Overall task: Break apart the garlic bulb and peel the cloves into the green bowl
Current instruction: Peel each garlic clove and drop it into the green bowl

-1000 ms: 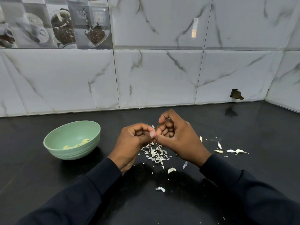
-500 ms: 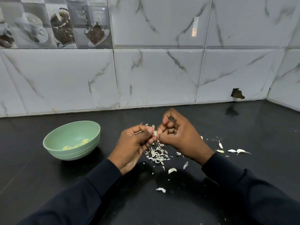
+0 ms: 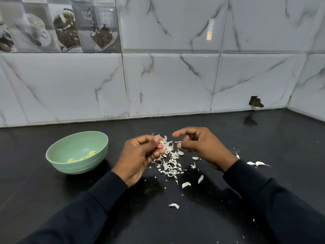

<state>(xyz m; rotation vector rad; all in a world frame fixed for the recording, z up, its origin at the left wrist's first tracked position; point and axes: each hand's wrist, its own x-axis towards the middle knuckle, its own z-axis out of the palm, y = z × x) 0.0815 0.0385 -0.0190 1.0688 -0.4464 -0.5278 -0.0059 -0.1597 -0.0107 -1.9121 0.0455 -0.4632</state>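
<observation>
Okay, left hand [image 3: 140,155] sits just right of the green bowl [image 3: 79,164], fingers curled, pinching a garlic clove [image 3: 163,144] at the tips. Right hand [image 3: 198,145] is further right of the bowl, apart from the left, fingers loosely curled, thumb and forefinger parted, gripping nothing I can make out. Peeled cloves [image 3: 82,157] lie inside the bowl. Peel scraps [image 3: 170,164] litter the black desk [image 3: 52,199] right of the bowl, below both hands. Two loose cloves [image 3: 258,163] lie far right of it.
</observation>
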